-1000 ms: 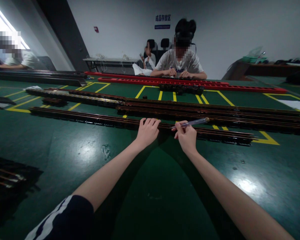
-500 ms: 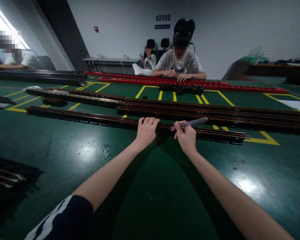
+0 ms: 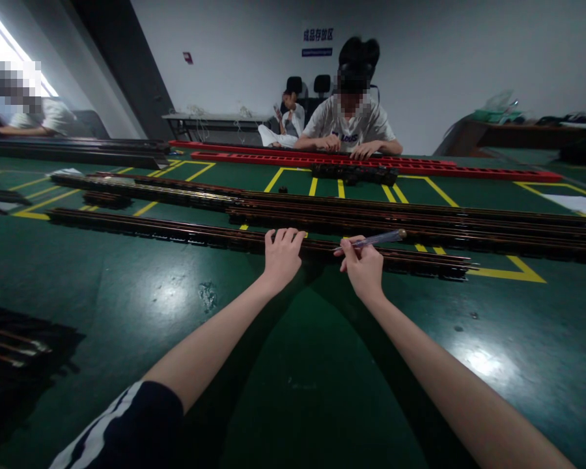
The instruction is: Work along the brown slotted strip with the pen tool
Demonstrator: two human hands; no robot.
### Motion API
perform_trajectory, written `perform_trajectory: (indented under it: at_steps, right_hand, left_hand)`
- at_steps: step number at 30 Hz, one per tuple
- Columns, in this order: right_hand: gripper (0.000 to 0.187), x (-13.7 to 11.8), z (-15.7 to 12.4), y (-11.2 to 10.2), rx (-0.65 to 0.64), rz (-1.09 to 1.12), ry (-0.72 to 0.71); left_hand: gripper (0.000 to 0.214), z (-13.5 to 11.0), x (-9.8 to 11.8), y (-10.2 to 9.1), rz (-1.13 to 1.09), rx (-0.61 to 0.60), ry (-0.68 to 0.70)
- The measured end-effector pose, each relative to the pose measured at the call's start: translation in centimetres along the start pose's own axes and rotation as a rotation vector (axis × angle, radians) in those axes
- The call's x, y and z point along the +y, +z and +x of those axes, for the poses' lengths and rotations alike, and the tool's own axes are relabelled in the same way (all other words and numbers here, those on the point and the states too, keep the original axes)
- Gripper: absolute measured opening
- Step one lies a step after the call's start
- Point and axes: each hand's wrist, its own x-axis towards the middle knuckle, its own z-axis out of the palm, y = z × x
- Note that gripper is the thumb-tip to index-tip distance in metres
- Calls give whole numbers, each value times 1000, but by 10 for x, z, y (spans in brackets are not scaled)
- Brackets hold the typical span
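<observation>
A long, thin dark rail assembly (image 3: 190, 237) with copper-coloured strips lies across the table in front of me. Over its middle, my left hand (image 3: 283, 254) curls its fingers around the far edge and grips it. To the right of that, my right hand (image 3: 364, 264) pinches a slim pen-like tool (image 3: 383, 238) with a clear purplish barrel. Its thin tip points left, close above the same rail; whether it touches cannot be made out. Fingers of the right hand partly hide the rail there.
Behind lies a bundle of similar rails (image 3: 420, 225). Farther off are red slotted frames (image 3: 493, 170), where a co-worker (image 3: 349, 124) sits with both hands on them. More dark rails (image 3: 14, 345) lie at near left. Yellow tape (image 3: 517, 273) marks the green table (image 3: 127, 312).
The rail has slid slightly left, my left hand shifting left with it. My right hand and the pen-like tool stay in place. The co-worker's hands have moved a little.
</observation>
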Motion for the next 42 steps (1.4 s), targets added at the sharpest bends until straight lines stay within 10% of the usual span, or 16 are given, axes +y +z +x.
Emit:
perform_trajectory:
  at_steps: [42]
  right_hand:
    - [38,1,2,0,58,55,66]
  left_hand:
    - [40,2,-4,2,-88,-70,113]
